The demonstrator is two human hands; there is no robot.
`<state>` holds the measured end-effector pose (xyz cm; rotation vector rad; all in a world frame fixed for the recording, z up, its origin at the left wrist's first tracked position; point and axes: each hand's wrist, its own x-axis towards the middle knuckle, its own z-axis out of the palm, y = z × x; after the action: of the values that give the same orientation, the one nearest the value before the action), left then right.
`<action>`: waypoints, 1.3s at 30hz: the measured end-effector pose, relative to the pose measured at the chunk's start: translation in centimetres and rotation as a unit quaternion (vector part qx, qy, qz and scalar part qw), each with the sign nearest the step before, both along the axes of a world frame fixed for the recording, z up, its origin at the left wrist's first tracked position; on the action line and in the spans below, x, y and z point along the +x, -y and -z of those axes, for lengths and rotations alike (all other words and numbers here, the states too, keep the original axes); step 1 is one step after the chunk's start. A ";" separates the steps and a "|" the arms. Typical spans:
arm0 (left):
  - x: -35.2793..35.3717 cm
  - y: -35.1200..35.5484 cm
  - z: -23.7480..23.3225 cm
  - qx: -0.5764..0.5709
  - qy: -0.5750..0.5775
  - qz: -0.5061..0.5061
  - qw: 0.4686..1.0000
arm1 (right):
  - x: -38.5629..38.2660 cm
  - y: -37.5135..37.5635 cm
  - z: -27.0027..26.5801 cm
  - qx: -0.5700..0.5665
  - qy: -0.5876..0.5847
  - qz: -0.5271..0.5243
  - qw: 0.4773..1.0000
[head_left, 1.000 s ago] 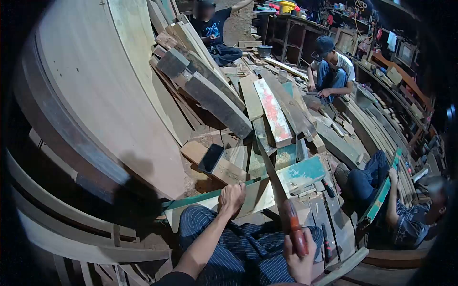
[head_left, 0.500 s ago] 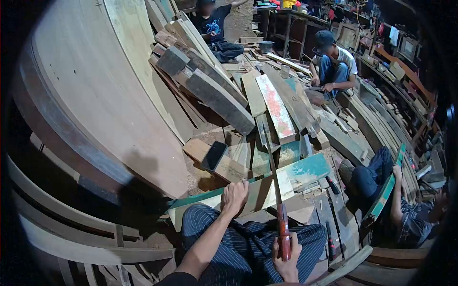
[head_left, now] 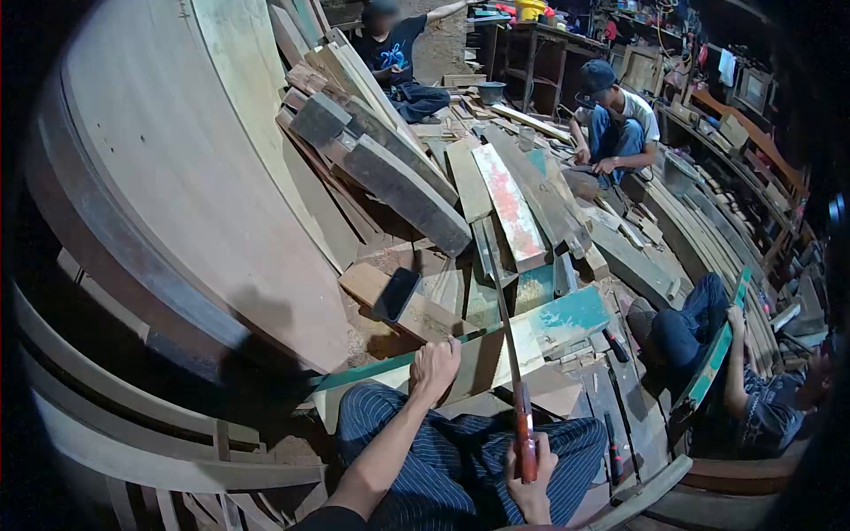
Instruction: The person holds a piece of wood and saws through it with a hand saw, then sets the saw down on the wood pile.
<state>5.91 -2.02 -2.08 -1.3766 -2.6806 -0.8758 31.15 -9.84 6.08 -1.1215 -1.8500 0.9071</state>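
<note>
My right hand [head_left: 531,478] is closed around the red-brown wooden handle of a hand saw [head_left: 505,319]. Its long blade points away from me and crosses the top of a pale plank with green paint [head_left: 567,317], which lies across in front of my knees. To the left of the blade, my left hand [head_left: 434,370] grips the same plank, with the fingers curled over its far edge and partly hidden. A dark phone [head_left: 397,295] rests on a wooden block [head_left: 432,317] just beyond the left hand.
Stacked boards and beams [head_left: 407,195] fill the floor ahead. Large curved wood panels [head_left: 195,177] rise at left. Red-and-black handled tools [head_left: 614,456] lie at right. One person [head_left: 753,372] holds a green board [head_left: 713,354]; two others [head_left: 611,124] sit farther back.
The view has shifted very slightly. My hands, the saw and the plank stay almost where they were.
</note>
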 end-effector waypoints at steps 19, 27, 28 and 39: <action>-0.1 -0.1 0.0 -0.008 0.012 -0.009 1.000 | -0.6 -0.2 0.2 -0.004 0.019 -0.047 0.999; -0.2 -0.2 0.3 -0.012 0.017 -0.006 1.000 | -0.5 -0.2 0.9 0.000 0.017 -0.049 0.999; -0.2 -0.2 0.3 -0.011 0.018 -0.006 1.000 | -0.5 -0.2 1.0 0.013 0.021 -0.049 0.999; -0.1 -0.1 0.4 0.000 -0.013 -0.005 1.000 | -0.8 -0.3 0.8 0.049 0.011 -0.049 0.998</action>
<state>5.77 -1.90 -2.52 -1.3642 -2.6654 -0.8521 30.37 -9.51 5.31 -0.9914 -1.9598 0.8521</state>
